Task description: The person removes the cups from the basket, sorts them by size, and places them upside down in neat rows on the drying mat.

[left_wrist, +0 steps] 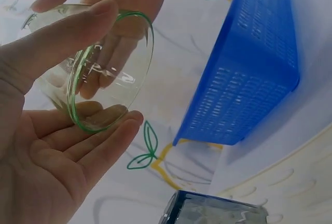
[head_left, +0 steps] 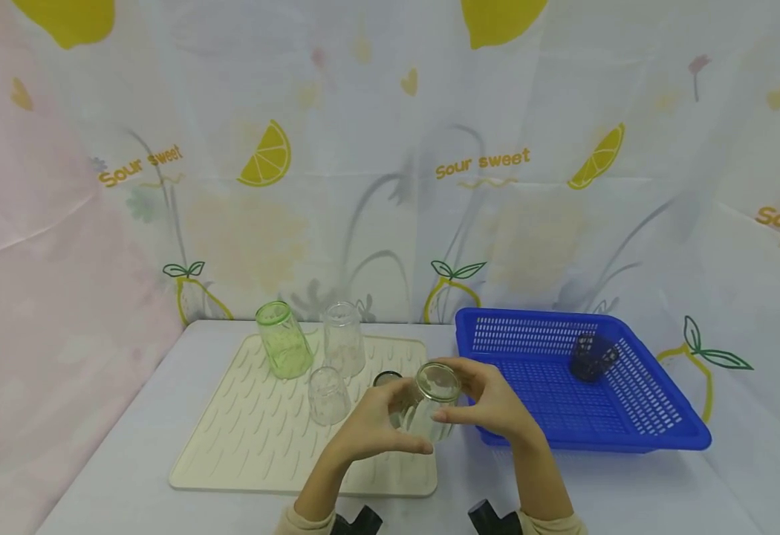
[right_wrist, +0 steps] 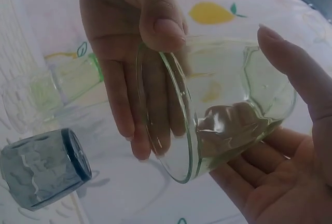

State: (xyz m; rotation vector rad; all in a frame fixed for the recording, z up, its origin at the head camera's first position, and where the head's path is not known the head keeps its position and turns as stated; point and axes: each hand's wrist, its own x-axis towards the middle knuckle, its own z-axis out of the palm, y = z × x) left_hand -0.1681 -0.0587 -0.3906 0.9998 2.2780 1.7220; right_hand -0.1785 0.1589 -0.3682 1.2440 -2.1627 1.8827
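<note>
Both hands hold one clear, green-tinted drinking glass (head_left: 433,416) between them, over the right edge of a cream drying mat (head_left: 243,446). My left hand (head_left: 379,423) grips it from the left, thumb and fingers on opposite sides. From the right, my right hand (head_left: 490,397) has its thumb and fingers around the glass. The tinted rim (left_wrist: 78,97) shows in the left wrist view. Just behind the left hand stands a blue-grey glass (right_wrist: 44,167), mostly hidden in the head view.
On the mat stand a green glass (head_left: 284,343), a tall clear glass (head_left: 344,342) and a shorter clear glass (head_left: 328,397). A blue plastic basket (head_left: 530,321) sits at the right with a dark glass (head_left: 590,358) inside. A printed cloth (head_left: 377,223) hangs behind the table.
</note>
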